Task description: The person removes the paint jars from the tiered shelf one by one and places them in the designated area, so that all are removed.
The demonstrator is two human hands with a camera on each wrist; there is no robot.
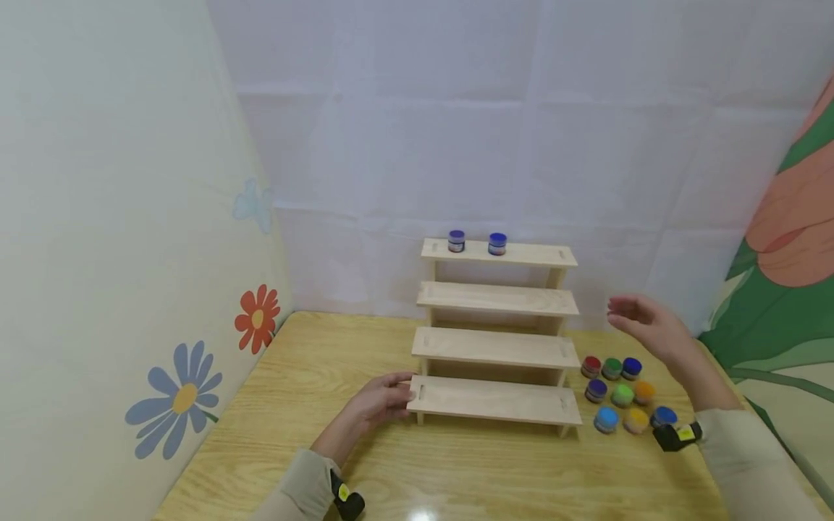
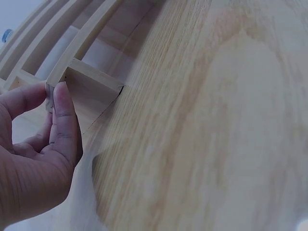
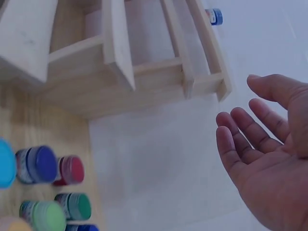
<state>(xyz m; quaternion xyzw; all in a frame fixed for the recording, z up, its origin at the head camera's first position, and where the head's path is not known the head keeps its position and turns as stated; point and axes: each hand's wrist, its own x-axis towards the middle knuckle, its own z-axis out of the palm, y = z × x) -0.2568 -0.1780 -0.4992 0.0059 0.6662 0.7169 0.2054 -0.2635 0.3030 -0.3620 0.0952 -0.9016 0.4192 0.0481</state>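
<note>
A pale wooden stepped rack (image 1: 498, 347) stands on the table. My left hand (image 1: 381, 400) is at the left end of its lowest board; in the left wrist view the thumb and fingers (image 2: 64, 113) pinch that board's corner. Two small jars with blue lids, a left one (image 1: 456, 242) and a right one (image 1: 497, 244), stand on the top board. My right hand (image 1: 654, 329) is raised to the right of the rack, fingers loosely bent and holding nothing. Below it several small jars with coloured lids, among them a red one (image 1: 591, 367) and a light blue one (image 1: 606, 420), stand grouped on the table.
The wood-grain table (image 1: 313, 376) meets a white cloth backdrop (image 1: 391, 159) behind the rack. A flower-painted panel (image 1: 98, 217) rises at the left. At the right is another panel with large painted leaves and petals (image 1: 801, 253).
</note>
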